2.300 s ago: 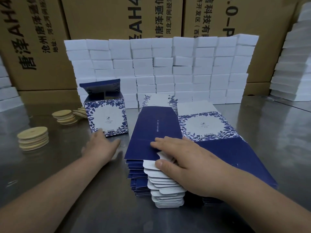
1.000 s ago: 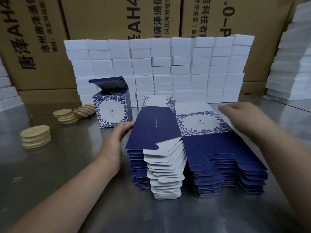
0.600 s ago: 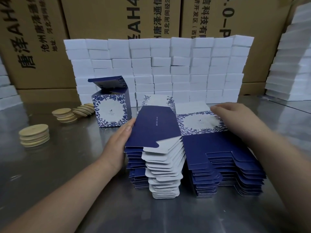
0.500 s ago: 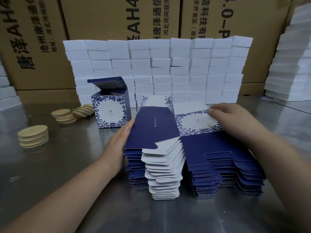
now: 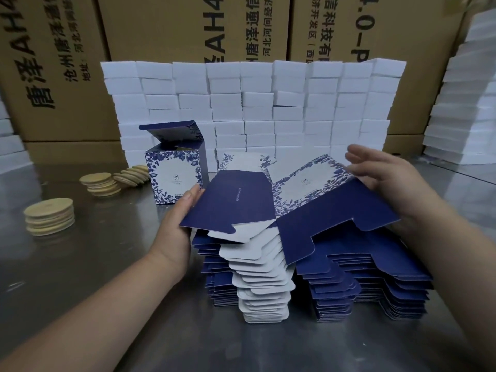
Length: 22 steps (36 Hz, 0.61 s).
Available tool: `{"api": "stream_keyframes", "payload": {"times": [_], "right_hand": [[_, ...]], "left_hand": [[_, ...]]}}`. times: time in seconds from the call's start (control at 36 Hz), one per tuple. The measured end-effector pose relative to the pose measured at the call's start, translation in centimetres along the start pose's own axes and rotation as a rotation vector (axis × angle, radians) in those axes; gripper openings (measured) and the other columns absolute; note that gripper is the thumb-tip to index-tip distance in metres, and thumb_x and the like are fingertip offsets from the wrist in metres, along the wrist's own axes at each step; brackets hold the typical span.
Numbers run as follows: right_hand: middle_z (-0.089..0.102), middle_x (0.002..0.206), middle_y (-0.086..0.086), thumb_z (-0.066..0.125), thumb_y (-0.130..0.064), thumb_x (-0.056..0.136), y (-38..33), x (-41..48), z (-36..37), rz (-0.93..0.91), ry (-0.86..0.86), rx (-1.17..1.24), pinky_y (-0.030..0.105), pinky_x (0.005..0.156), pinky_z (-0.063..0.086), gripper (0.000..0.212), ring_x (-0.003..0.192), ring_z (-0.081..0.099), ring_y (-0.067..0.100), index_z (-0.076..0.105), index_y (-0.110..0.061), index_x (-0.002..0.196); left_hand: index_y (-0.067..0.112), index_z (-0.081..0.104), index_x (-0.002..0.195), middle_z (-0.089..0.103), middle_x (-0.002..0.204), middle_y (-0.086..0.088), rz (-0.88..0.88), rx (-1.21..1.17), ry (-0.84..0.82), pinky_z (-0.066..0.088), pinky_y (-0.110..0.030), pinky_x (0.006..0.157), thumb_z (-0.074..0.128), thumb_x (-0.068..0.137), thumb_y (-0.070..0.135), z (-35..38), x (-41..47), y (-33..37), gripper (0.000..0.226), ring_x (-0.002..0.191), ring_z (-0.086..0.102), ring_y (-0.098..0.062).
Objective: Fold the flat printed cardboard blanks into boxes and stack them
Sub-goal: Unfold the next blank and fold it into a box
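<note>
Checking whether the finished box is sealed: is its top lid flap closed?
No, the folded box stands with its lid flap raised open.

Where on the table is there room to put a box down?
Bare steel table lies between the wooden disc stack, the folded box and the left forearm, and in front of the stack of blanks between both forearms. It is crowded behind the blanks, where the white blocks stand close.
</note>
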State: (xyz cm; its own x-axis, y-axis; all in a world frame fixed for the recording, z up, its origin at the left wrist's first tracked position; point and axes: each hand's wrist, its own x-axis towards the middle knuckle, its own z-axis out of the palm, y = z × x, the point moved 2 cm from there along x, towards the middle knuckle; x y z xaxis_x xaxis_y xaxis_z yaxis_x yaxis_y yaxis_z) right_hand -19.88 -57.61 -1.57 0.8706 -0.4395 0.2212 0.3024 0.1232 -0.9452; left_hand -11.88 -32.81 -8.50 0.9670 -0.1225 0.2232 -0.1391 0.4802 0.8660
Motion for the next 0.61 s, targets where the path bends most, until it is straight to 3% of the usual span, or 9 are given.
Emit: {"api": "stream_keyframes", "payload": {"times": [0.14, 0.22, 0.31, 0.36, 0.42, 0.47, 0.53, 0.56, 0.61], "right_hand": [[0.065, 0.079, 0.005, 0.049, 0.009, 0.087, 0.6, 0.1, 0.0, 0.063, 0.063, -0.175, 0.016, 0.038, 0.046, 0.033, 0.042, 0.06, 0.006, 0.064, -0.01, 0.109], [0.063, 0.079, 0.011, 0.046, 0.008, 0.086, 0.8, 0.2, 0.1, 0.071, 0.084, -0.164, 0.016, 0.037, 0.045, 0.033, 0.038, 0.055, 0.01, 0.067, -0.01, 0.104], [0.064, 0.096, 0.017, 0.045, 0.007, 0.087, 0.8, 0.3, 0.0, 0.064, 0.129, -0.168, 0.013, 0.033, 0.04, 0.032, 0.033, 0.052, 0.006, 0.066, -0.009, 0.105], [0.061, 0.12, 0.023, 0.044, 0.005, 0.09, 0.6, 0.4, 0.1, 0.076, 0.159, -0.132, 0.011, 0.03, 0.035, 0.03, 0.03, 0.048, 0.005, 0.063, 0.0, 0.113], [0.056, 0.129, 0.021, 0.042, 0.005, 0.091, 0.5, 0.6, 0.0, 0.101, 0.171, -0.077, 0.011, 0.029, 0.033, 0.032, 0.029, 0.048, 0.004, 0.058, 0.005, 0.119], [0.063, 0.11, 0.011, 0.039, 0.006, 0.092, 0.7, 1.0, -0.1, 0.12, 0.189, -0.038, 0.011, 0.03, 0.033, 0.033, 0.029, 0.049, 0.003, 0.058, 0.0, 0.119], [0.06, 0.084, 0.005, 0.041, 0.004, 0.091, 1.1, 1.1, -0.2, 0.125, 0.201, -0.011, 0.011, 0.029, 0.032, 0.032, 0.029, 0.05, 0.005, 0.061, -0.002, 0.116], [0.058, 0.076, 0.005, 0.043, 0.003, 0.09, 1.3, 1.0, -0.2, 0.125, 0.197, -0.009, 0.011, 0.029, 0.032, 0.032, 0.029, 0.05, 0.006, 0.062, -0.001, 0.115], [0.058, 0.071, 0.006, 0.046, 0.0, 0.089, 1.6, 0.9, -0.1, 0.121, 0.179, -0.013, 0.012, 0.031, 0.035, 0.029, 0.031, 0.051, 0.009, 0.065, -0.001, 0.111]], "left_hand": [[0.023, 0.066, 0.088, 0.072, 0.088, 0.011, 0.139, 0.223, 0.116, 0.048, -0.027, 0.082, 0.044, 0.096, 0.021, -0.7, 0.6, 0.3, 0.023, 0.089, 0.065, -0.009], [0.023, 0.067, 0.074, 0.07, 0.073, 0.013, 0.219, 0.356, 0.21, 0.047, -0.034, 0.082, 0.048, 0.096, 0.024, -1.4, 1.0, 0.4, 0.03, 0.084, 0.063, -0.018], [0.023, 0.07, 0.068, 0.071, 0.073, 0.008, 0.234, 0.395, 0.24, 0.048, -0.037, 0.082, 0.051, 0.095, 0.029, -1.9, 1.2, 0.4, 0.034, 0.079, 0.064, -0.02], [0.025, 0.071, 0.075, 0.073, 0.085, 0.005, 0.23, 0.411, 0.193, 0.049, -0.037, 0.087, 0.049, 0.096, 0.032, -1.8, 1.1, 0.4, 0.032, 0.089, 0.066, -0.022], [0.025, 0.071, 0.088, 0.073, 0.094, 0.007, 0.206, 0.329, 0.069, 0.051, -0.029, 0.086, 0.045, 0.097, 0.028, -1.3, 0.7, 0.2, 0.028, 0.097, 0.066, -0.016], [0.022, 0.066, 0.106, 0.071, 0.102, 0.008, 0.226, 0.308, -0.06, 0.05, -0.017, 0.082, 0.045, 0.094, 0.022, -0.9, 0.3, 0.2, 0.024, 0.098, 0.065, -0.004], [0.024, 0.058, 0.116, 0.066, 0.113, 0.004, 0.252, 0.318, -0.109, 0.046, -0.019, 0.091, 0.053, 0.082, 0.026, -0.9, 0.1, 0.2, 0.034, 0.105, 0.062, -0.004], [0.026, 0.057, 0.116, 0.067, 0.113, 0.004, 0.236, 0.29, -0.113, 0.047, -0.021, 0.09, 0.055, 0.078, 0.027, -0.9, 0.1, 0.2, 0.038, 0.104, 0.062, -0.006], [0.026, 0.055, 0.117, 0.072, 0.097, 0.011, 0.229, 0.267, -0.114, 0.051, -0.014, 0.075, 0.056, 0.083, 0.014, -1.0, 0.3, 0.3, 0.036, 0.09, 0.066, -0.001]]}}
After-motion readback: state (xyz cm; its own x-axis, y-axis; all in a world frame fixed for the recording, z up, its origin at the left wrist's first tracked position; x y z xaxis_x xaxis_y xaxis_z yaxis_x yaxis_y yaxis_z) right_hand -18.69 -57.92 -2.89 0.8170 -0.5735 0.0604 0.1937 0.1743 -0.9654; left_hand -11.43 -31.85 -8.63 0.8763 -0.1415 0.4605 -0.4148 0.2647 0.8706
